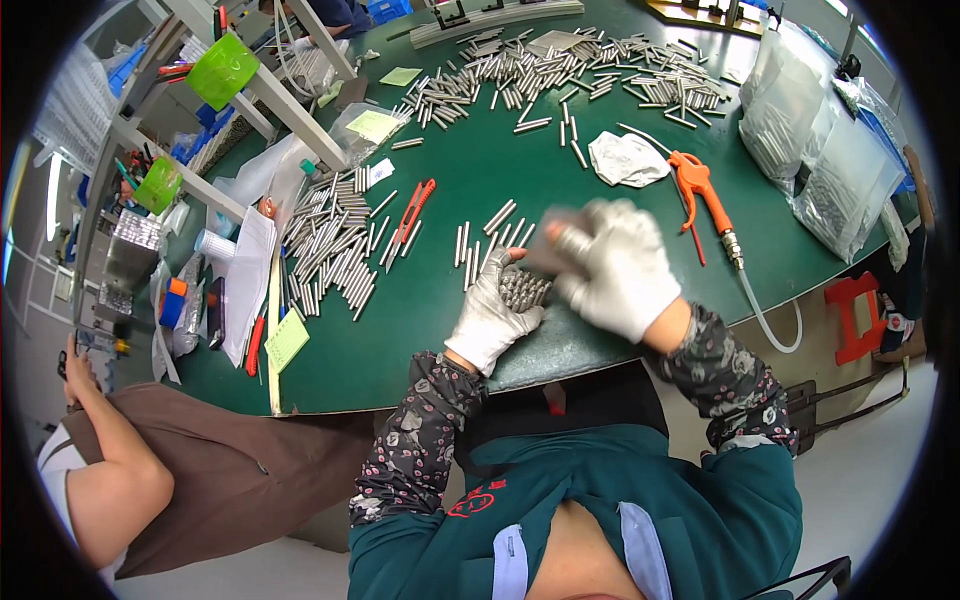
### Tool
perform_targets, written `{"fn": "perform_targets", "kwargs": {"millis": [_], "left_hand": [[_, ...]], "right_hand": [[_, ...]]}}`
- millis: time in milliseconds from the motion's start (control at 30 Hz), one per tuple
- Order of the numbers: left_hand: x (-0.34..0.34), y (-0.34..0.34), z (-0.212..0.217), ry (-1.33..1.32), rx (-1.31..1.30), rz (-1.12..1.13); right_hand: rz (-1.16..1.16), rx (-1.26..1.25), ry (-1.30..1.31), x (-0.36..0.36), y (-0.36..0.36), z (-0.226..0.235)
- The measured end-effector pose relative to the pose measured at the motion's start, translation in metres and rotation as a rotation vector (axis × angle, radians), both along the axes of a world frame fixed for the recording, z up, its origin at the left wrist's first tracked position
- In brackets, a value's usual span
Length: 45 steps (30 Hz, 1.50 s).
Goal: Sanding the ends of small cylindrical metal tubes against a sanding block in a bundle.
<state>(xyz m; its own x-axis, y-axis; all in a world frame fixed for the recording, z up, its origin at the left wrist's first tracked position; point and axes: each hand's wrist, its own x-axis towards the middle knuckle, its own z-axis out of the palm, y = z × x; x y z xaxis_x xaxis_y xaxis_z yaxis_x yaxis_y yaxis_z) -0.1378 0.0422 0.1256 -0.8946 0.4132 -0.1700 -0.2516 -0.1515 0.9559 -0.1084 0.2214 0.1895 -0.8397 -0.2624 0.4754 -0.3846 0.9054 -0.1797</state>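
Observation:
My left hand (492, 315), in a white glove, cups a bundle of short metal rods (523, 289) against the green table (470, 180). Just right of it and slightly higher, my right hand (615, 262), also gloved and blurred by motion, grips a dark grey pad (545, 250) with a metal rod at its fingers. A loose row of rods (490, 232) lies on the table just beyond both hands.
Piles of metal rods lie at the left (330, 245) and across the back (560, 75). An orange air gun (700, 190) with a hose, a crumpled white cloth (627, 160), a red cutter (412, 208) and clear bags of rods (820, 150) sit around. Another person (150, 470) sits at lower left.

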Motion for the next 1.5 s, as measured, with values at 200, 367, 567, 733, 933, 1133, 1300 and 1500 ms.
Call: {"fn": "perform_targets", "kwargs": {"millis": [200, 367, 567, 733, 933, 1133, 1300, 1500], "left_hand": [[0.001, 0.004, 0.002, -0.157, 0.322, 0.02], [0.005, 0.001, 0.001, 0.315, -0.193, -0.017], [0.005, -0.002, -0.001, 0.43, -0.217, -0.038], [0.006, -0.002, 0.003, 0.326, -0.204, -0.034], [0.006, -0.004, 0.001, 0.355, -0.205, -0.061], [0.006, -0.003, 0.0, 0.394, -0.23, -0.069], [0.005, -0.005, -0.002, 0.456, -0.267, -0.079], [0.005, -0.005, 0.0, 0.481, -0.297, -0.08]], "right_hand": [[0.294, -0.081, -0.04, 0.009, -0.012, -0.007], [-0.269, 0.074, -0.103, -0.023, 0.032, -0.018], [-0.374, 0.094, 0.064, -0.022, 0.063, -0.02], [-0.871, 0.096, -0.113, -0.026, 0.131, -0.016], [-0.867, -0.04, -0.425, -0.03, 0.156, -0.04], [-0.87, -0.361, -0.367, -0.041, 0.186, -0.053], [-0.432, -1.165, -0.148, -0.015, 0.178, -0.03], [0.443, -1.762, -0.68, 0.036, 0.145, 0.01]]}}
